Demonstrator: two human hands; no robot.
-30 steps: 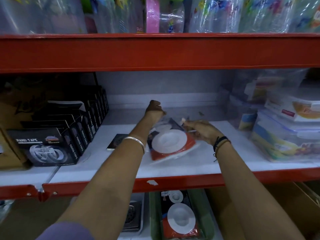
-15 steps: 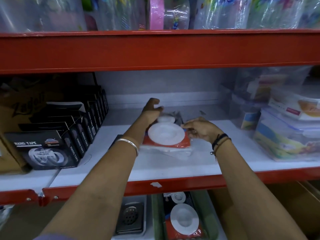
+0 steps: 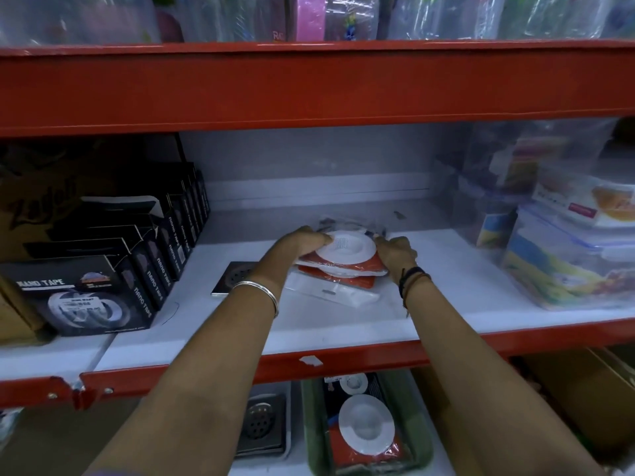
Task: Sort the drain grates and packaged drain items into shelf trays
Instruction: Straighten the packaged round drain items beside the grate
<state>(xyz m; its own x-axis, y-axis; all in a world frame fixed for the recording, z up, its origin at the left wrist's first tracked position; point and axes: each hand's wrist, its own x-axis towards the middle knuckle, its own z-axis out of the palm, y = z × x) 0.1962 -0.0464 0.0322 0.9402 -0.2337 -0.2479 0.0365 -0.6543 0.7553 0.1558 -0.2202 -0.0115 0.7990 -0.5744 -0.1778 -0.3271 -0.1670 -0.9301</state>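
Observation:
A stack of packaged drain strainers (image 3: 343, 266), white discs on red cards in clear bags, lies on the white shelf (image 3: 309, 324). My left hand (image 3: 295, 243) grips the stack's left side and my right hand (image 3: 395, 250) grips its right side. A square metal drain grate (image 3: 232, 278) lies flat on the shelf just left of my left wrist. On the level below, a green tray (image 3: 421, 438) holds another packaged strainer (image 3: 366, 429), and a white tray (image 3: 288, 424) beside it holds a metal drain grate (image 3: 263, 420).
Black nano tape boxes (image 3: 103, 269) line the shelf's left part. Clear plastic food containers (image 3: 567, 255) stand stacked at the right. A red beam (image 3: 309, 87) runs overhead, and a red front rail (image 3: 343, 362) edges the shelf. Brown cardboard boxes (image 3: 584, 400) sit below right.
The strainer pack went from tilted in my hands to flat on top of another pack on the shelf. Both hands now hold the stack's sides.

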